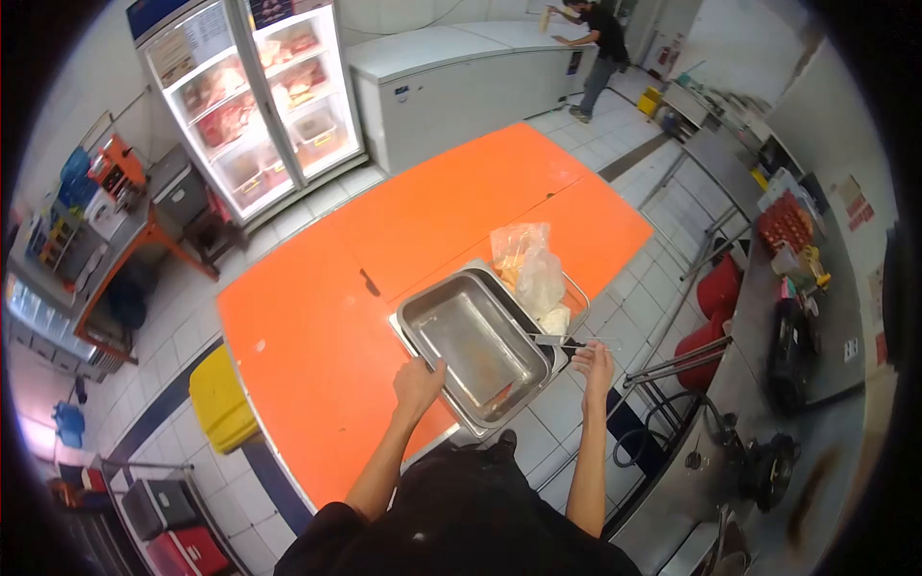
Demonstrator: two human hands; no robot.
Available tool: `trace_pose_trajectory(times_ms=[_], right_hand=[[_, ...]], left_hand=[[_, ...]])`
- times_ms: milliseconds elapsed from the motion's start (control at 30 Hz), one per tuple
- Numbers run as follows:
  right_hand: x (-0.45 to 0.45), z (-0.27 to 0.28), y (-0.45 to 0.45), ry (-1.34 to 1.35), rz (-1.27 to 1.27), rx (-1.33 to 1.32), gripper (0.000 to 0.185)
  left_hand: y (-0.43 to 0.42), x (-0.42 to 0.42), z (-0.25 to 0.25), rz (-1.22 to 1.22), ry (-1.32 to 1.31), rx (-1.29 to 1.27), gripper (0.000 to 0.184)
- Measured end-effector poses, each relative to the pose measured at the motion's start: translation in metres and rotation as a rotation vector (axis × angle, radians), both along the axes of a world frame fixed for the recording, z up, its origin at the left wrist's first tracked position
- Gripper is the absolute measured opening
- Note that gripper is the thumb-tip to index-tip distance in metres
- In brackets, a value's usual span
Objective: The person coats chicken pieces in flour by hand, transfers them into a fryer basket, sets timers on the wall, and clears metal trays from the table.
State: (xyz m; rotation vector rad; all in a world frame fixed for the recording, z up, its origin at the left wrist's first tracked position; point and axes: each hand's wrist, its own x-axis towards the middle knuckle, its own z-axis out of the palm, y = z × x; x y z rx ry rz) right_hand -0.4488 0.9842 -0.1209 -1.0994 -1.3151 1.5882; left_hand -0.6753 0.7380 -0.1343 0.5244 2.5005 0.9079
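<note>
A deep rectangular stainless-steel pan (466,331) lies at the near edge of the orange table, with brownish residue on its bottom. My left hand (420,386) grips its near-left rim, thumb over the edge. Just off the pan's right side, my right hand (594,363) is closed on a thin metal utensil (549,340); a flat metal part points toward the pan and a wire-like end shows by the fingers. Its exact kind is unclear. Behind the pan are clear plastic bags (538,278), one with yellowish pieces inside. Something dark lies between bags and pan, partly hidden.
The orange table (317,288) spreads ahead and left. A yellow bin (221,398) stands against its left side. Steel counters with a burner (768,470) run along the right. A lit glass-door fridge (254,106) and a white chest freezer (471,101) stand behind; a person (603,48) leans over the freezer.
</note>
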Motion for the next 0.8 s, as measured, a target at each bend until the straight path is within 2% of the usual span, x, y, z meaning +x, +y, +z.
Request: trace_pose_trajectory(times_ms=[100, 167, 300, 367, 400, 433, 467, 500, 533, 600, 733, 800], right_hand=[[0.001, 0.009, 0.010, -0.011, 0.080, 0.013, 0.036], [0.011, 0.015, 0.017, -0.058, 0.210, 0.031, 0.036], [0.040, 0.048, 0.027, -0.012, 0.354, 0.059, 0.034], [0.060, 0.058, 0.033, 0.012, 0.515, 0.180, 0.030], [0.071, 0.059, 0.040, 0.033, 0.585, 0.128, 0.027], [0.082, 0.060, 0.045, 0.027, 0.572, 0.111, 0.027], [0.093, 0.064, 0.052, -0.032, 0.706, 0.153, 0.028], [0.103, 0.067, 0.063, -0.089, 0.841, 0.202, 0.031], [0.114, 0.069, 0.074, -0.093, 0.833, 0.197, 0.031], [0.132, 0.071, 0.095, -0.180, 1.139, 0.020, 0.038], [0.161, 0.039, 0.149, -0.244, 1.010, 0.153, 0.036], [0.166, 0.029, 0.184, -0.210, 0.878, 0.027, 0.035]], left_hand=[[0.004, 0.007, 0.000, 0.034, 0.120, -0.085, 0.050], [0.008, 0.008, -0.003, 0.057, 0.154, -0.255, 0.052], [0.015, 0.020, -0.005, 0.147, 0.173, -0.336, 0.053], [0.021, 0.034, -0.006, 0.252, 0.277, -0.397, 0.055], [0.022, 0.040, -0.009, 0.238, 0.274, -0.413, 0.055], [0.024, 0.042, -0.013, 0.348, 0.291, -0.421, 0.056], [0.029, 0.045, -0.018, 0.459, 0.308, -0.422, 0.057], [0.035, 0.048, -0.021, 0.446, 0.307, -0.422, 0.057], [0.038, 0.053, -0.024, 0.516, 0.314, -0.420, 0.057], [0.043, 0.065, -0.023, 0.591, 0.319, -0.427, 0.058], [0.070, 0.084, -0.003, 0.764, 0.490, -0.484, 0.055], [0.116, 0.103, 0.043, 0.804, 0.553, -0.269, 0.047]])
